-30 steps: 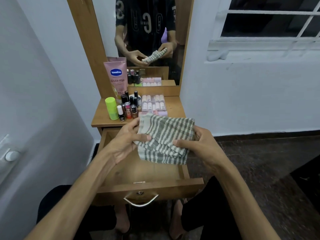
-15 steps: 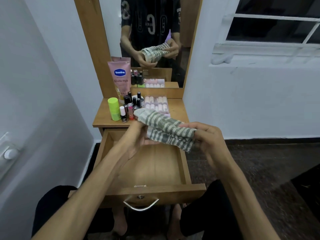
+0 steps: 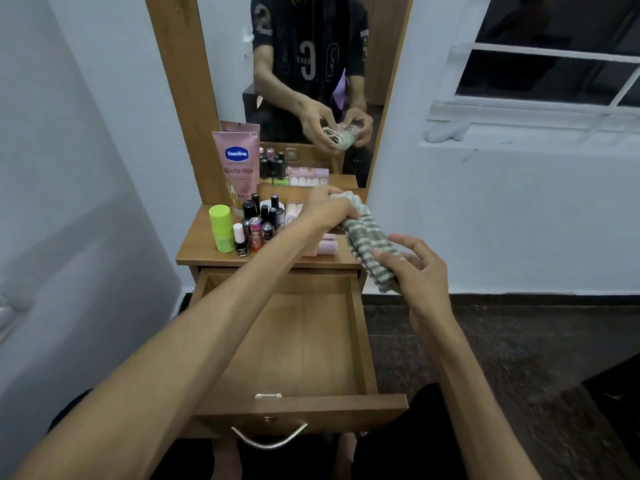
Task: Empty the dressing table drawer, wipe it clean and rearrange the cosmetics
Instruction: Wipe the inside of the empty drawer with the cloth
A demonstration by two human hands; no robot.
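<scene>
Striped cloth (image 3: pixel 369 242) is folded into a narrow roll, held in the air over the table's (image 3: pixel 201 245) right edge, not in the drawer (image 3: pixel 298 341). Long axis runs far-left to near-right. Left hand (image 3: pixel 329 209) fingers curl round the far end, right hand (image 3: pixel 415 271) pinches the near end, other fingers spread. Drawer is open and bare, down and left of both hands; cosmetics (image 3: pixel 256 223) stand on the table. Left hand looks nearer for the wipe.

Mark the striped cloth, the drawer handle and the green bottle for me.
striped cloth (image 3: pixel 367 239): head view, middle of the folded roll between the hands.
drawer handle (image 3: pixel 269 441): head view, bottom of the metal loop.
green bottle (image 3: pixel 221 228): head view, mid-body.
</scene>
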